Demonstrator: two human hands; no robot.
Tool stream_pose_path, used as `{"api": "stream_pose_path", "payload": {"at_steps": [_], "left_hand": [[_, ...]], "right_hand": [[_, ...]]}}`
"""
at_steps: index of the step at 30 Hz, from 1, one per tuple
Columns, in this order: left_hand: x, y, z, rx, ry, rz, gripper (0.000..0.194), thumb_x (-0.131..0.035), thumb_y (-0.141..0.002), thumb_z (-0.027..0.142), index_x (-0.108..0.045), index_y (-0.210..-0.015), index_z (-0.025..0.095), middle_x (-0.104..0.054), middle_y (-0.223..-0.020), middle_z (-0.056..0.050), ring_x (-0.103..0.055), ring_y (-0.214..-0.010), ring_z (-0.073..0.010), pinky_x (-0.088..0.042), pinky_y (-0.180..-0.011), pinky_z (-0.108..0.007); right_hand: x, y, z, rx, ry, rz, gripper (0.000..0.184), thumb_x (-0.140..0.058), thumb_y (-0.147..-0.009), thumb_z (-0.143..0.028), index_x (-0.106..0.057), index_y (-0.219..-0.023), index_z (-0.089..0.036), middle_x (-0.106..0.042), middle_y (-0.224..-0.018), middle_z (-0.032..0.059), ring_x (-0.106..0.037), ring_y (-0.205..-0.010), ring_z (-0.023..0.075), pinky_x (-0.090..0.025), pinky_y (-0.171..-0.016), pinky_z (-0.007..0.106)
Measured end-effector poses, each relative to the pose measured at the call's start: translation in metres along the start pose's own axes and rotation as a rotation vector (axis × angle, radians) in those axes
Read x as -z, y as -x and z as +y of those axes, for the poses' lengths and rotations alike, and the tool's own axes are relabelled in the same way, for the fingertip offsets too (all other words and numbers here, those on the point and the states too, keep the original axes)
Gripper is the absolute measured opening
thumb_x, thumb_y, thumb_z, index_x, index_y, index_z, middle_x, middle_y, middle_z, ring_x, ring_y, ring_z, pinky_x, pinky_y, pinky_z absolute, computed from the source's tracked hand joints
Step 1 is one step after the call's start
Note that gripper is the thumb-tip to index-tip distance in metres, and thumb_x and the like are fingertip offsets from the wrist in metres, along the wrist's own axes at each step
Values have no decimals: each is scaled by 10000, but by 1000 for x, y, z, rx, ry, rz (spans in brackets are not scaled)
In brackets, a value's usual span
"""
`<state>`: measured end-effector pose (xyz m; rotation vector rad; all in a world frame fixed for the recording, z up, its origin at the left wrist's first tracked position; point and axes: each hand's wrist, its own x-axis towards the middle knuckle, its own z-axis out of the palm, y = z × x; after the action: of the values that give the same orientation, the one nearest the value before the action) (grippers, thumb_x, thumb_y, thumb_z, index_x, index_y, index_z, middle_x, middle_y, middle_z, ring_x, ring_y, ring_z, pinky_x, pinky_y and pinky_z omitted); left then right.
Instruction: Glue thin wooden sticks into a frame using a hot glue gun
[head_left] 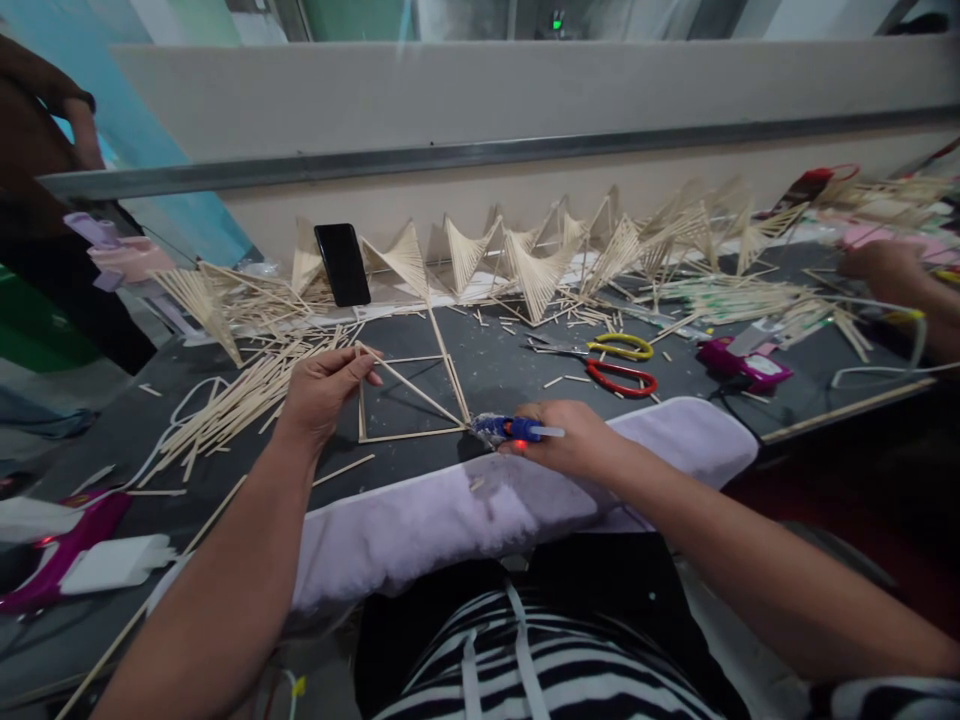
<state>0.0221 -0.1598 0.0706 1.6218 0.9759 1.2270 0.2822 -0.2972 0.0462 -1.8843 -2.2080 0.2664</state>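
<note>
My left hand [324,395] pinches the upper end of a thin wooden stick [412,386], which slants down to the near right corner of a square stick frame [411,435] on the dark table. In my right hand [570,436] is a blue hot glue gun [517,428], its tip at that same corner. A small red light glows on the gun, and a pale glue stick pokes out of its back. Another stick [436,330] rises from the frame's right side toward the back.
Behind stand several twisted stick models [531,270] and a black phone [343,264]. Loose sticks [247,390] lie left. Scissors [621,378] and a purple power strip [744,364] lie right. A lilac cloth pad [420,535] lines the front edge. Another person's hand [889,265] is far right.
</note>
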Motion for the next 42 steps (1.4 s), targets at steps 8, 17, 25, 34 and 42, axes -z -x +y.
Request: {"api": "stream_pose_path", "payload": {"at_steps": [8, 17, 25, 34, 42], "left_hand": [[-1, 1, 3, 10, -14, 17, 160, -648, -624, 306, -675, -617, 149, -621, -596, -33, -421, -427, -73, -220, -375, -207], [0, 1, 1, -27, -1, -5, 156, -645, -644, 301, -678, -635, 149, -629, -656, -37, -434, -452, -65, -211, -372, -196], [-2, 1, 2, -2, 27, 16, 143, -661, -621, 291, -676, -639, 150, -625, -610, -28, -465, -452, -69, -276, -393, -198], [0, 0, 0, -14, 9, -12, 142, -643, -640, 277, -684, -676, 146, -613, -584, -20, -436, -428, -61, -234, -368, -191], [0, 0, 0, -20, 14, -4, 126, -643, -647, 262, -687, -655, 144, -612, -591, -28, -416, -421, -58, -214, -356, -192]], "right_hand": [[3, 2, -4, 38, -12, -4, 322, -453, -772, -512, -599, -806, -226, -632, -749, 18, -547, -649, 132, -284, -533, 222], [4, 3, 1, 59, -37, -36, 298, -478, -755, -511, -586, -786, -235, -629, -745, 11, -552, -662, 136, -285, -537, 214], [4, 4, 1, 104, -39, -38, 292, -471, -764, -495, -578, -774, -224, -625, -741, 14, -543, -652, 128, -281, -538, 213], [13, 0, 35, 74, 197, 94, 366, -440, -789, -508, -551, -883, -173, -615, -838, 80, -567, -788, 184, -337, -616, 243], [15, -18, 79, -2, 288, 37, 570, -636, -659, -421, -479, -1128, -137, -551, -1096, 130, -514, -986, 250, -388, -769, 319]]}}
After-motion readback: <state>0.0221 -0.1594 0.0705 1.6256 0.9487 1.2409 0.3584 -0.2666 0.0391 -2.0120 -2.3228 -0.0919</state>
